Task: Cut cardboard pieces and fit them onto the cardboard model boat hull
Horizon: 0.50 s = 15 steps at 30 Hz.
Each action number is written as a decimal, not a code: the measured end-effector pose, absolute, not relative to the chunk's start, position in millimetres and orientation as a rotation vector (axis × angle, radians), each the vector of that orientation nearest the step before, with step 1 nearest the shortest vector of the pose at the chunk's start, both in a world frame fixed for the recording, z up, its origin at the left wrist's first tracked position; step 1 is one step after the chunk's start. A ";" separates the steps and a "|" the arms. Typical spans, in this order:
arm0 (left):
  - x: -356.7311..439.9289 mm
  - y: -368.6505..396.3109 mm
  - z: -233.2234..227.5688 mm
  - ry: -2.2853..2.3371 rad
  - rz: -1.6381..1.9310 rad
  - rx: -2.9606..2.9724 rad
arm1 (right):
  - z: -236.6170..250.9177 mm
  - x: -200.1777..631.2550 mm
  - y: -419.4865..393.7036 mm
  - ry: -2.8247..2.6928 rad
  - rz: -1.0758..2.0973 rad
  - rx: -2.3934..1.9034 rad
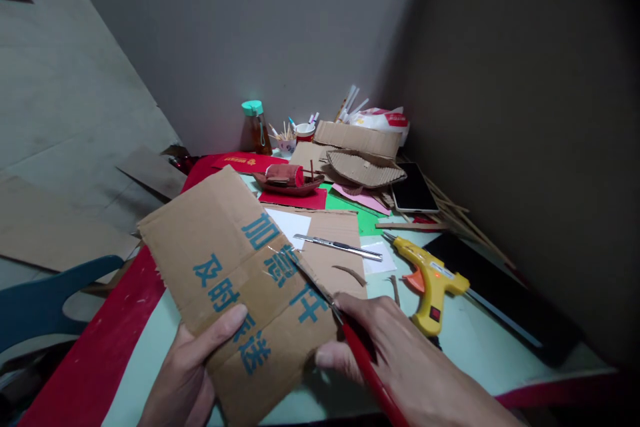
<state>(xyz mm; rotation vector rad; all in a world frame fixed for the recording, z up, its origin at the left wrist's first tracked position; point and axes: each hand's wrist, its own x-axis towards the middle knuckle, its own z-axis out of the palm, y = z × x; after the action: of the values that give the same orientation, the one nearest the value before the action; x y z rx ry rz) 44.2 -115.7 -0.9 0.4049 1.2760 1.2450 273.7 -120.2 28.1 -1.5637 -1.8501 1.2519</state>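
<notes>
A piece of brown cardboard [215, 227] with blue printed characters is tilted up in front of me. My left hand [193, 367] is closed on its lower left part, thumb on the printed face and fingers hidden behind. At the cardboard's right edge, my right hand [380, 340] is closed around a long red-handled tool [367, 367] with a narrow metal front end. That metal end meets the edge; the tool's exact kind is unclear. A utility knife [340, 247] lies just beyond the cardboard, near thin curved cardboard scraps [350, 273].
A yellow glue gun [433, 280] lies right of my right hand, beside a dark flat panel [495, 300]. Farther back are a small model boat [290, 179], cardboard pieces [367, 168], a tablet-like device [414, 188] and a bottle [257, 128]. Walls bound the table.
</notes>
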 end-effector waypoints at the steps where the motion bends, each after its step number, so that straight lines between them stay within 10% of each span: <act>1: 44.8 -116.7 -0.3 1.269 1.248 0.407 | 29.5 274.4 -119.0 -1.845 1.291 -1.551; 15: 51.3 -120.4 1.7 1.208 1.230 0.380 | 23.4 270.1 -123.8 -1.788 1.175 -1.585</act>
<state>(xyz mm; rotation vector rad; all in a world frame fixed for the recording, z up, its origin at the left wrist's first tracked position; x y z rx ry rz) 51.3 -120.4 1.7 0.3799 1.2078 1.2303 270.1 -123.8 23.4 -1.5853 -1.7885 1.1749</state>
